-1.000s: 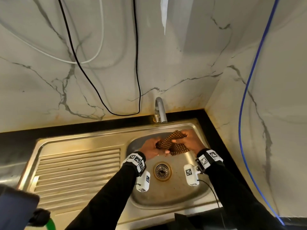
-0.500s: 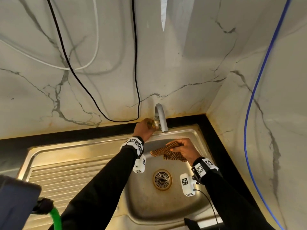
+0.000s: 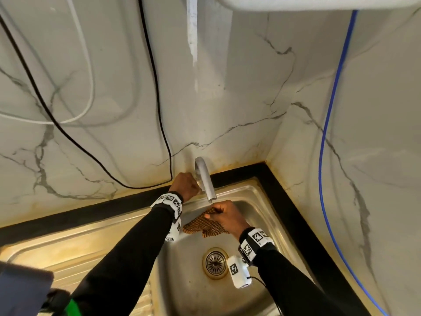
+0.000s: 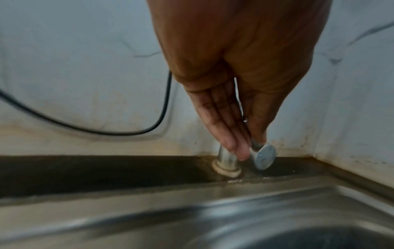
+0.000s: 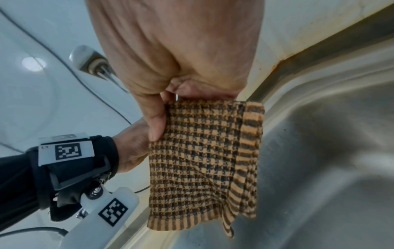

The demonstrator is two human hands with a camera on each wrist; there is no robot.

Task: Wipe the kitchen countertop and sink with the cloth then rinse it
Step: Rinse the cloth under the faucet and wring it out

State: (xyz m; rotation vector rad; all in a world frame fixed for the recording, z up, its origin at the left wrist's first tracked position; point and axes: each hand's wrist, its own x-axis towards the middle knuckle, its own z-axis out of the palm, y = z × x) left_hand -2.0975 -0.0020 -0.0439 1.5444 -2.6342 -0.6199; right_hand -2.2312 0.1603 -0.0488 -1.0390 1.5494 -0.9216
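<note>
A brown-and-orange checked cloth [image 3: 205,225] [image 5: 202,160] hangs from my right hand [image 3: 224,214] [image 5: 166,107], which grips its top edge in a fist just below the mouth of the tap spout [image 3: 205,176] [image 5: 85,57], over the sink basin [image 3: 189,281]. My left hand [image 3: 186,183] [image 4: 245,146] is at the back of the sink, pinching the tap's metal handle [image 4: 264,156] between thumb and fingers, beside the tap base [image 4: 227,161]. Thin pale streaks show at the spout's mouth in the right wrist view.
The drain [image 3: 215,263] lies in the basin below the cloth. A ribbed drainboard [image 3: 68,249] extends left. A black countertop strip [image 3: 79,208] borders the marble walls. A black cable [image 3: 159,110] and a blue cable [image 3: 323,156] hang on the walls.
My left hand let go of the cloth and rose to the tap handle, where it stays. My right hand keeps the cloth alone and has moved it under the spout.
</note>
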